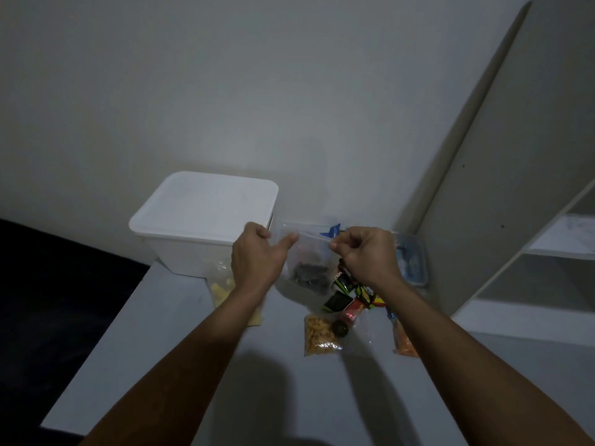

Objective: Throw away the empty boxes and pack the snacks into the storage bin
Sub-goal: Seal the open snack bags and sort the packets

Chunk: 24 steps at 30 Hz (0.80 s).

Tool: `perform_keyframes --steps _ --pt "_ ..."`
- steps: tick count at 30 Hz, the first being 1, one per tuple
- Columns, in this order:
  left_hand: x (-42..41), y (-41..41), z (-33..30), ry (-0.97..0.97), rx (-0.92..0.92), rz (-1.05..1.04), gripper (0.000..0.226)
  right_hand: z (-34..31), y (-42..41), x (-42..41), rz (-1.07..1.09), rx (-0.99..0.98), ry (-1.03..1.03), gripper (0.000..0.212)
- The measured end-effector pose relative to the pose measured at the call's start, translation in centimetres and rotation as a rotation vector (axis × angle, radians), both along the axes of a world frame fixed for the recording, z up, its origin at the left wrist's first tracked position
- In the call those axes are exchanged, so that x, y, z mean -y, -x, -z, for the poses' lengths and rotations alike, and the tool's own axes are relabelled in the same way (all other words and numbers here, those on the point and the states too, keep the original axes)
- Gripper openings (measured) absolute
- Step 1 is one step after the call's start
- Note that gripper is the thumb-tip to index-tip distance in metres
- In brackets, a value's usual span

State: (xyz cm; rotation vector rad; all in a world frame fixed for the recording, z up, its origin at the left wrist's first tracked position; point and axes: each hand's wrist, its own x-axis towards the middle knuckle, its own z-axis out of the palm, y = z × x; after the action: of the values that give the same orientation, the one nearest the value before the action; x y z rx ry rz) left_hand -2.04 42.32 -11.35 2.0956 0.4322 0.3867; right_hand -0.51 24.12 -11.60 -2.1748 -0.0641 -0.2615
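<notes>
Dim room: bare white wall [289, 91], grey shelving [521, 194] at right.

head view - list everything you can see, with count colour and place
storage bin: 1, white, lid on, back left of the table against the wall
clear zip bag: 1, dark pieces inside, held up between both hands
yellow snack bag: 1, in front of the bin, partly behind the left arm
tan snack bag: 1, table centre
orange snack bag: 1, beside the right forearm
green and black packets: several, count unclear, piled below the held bag
clear container: 1, bluish, far right by the shelf
table: 1, grey
shelf unit: 1, white, right
left hand: grips the bag's left edge
right hand: pinches the bag's top edge
</notes>
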Motion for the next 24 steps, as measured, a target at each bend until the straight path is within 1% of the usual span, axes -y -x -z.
perform_keyframes --steps 1,3,5,8,10,13,15,17,19,22,24 --pt "0.4 0.0 0.0 0.079 -0.03 0.03 0.039 0.3 0.2 -0.1 0.009 0.014 -0.014 0.008" --pt "1.0 0.0 0.0 0.315 -0.135 0.133 0.037 0.8 0.6 -0.4 0.011 0.045 -0.026 0.009" --pt "1.2 -0.2 -0.3 0.499 -0.217 0.189 0.03 1.0 0.8 -0.6 0.003 0.06 -0.027 0.01" --pt "1.1 -0.3 -0.4 0.632 -0.267 0.211 0.012 1.1 1.1 -0.7 -0.026 0.059 -0.024 0.012" --pt "1.0 -0.3 -0.4 0.695 -0.27 0.207 0.005 1.3 1.2 -0.6 -0.055 0.046 -0.032 0.012" --pt "0.9 -0.1 -0.4 0.749 -0.255 0.191 0.009 1.3 1.4 -0.6 -0.126 -0.029 -0.09 0.012" --pt "0.9 0.1 -0.3 0.738 -0.248 0.184 0.008 1.3 1.3 -0.6 -0.167 -0.076 -0.139 0.011" --pt "0.9 0.4 -0.3 0.723 -0.254 0.181 0.009 1.4 1.1 -0.8 -0.171 -0.101 -0.161 0.007" --pt "0.8 0.7 -0.3 0.729 -0.259 0.177 0.011 1.6 0.8 -1.1 -0.17 -0.123 -0.156 0.009" --pt "0.5 1.1 -0.1 0.664 -0.248 0.186 0.013 1.7 0.6 -1.5 -0.177 -0.165 -0.163 0.007" --pt "0.2 1.3 0.3 0.633 -0.234 0.195 0.014 1.8 0.5 -1.8 -0.186 -0.182 -0.174 0.011"
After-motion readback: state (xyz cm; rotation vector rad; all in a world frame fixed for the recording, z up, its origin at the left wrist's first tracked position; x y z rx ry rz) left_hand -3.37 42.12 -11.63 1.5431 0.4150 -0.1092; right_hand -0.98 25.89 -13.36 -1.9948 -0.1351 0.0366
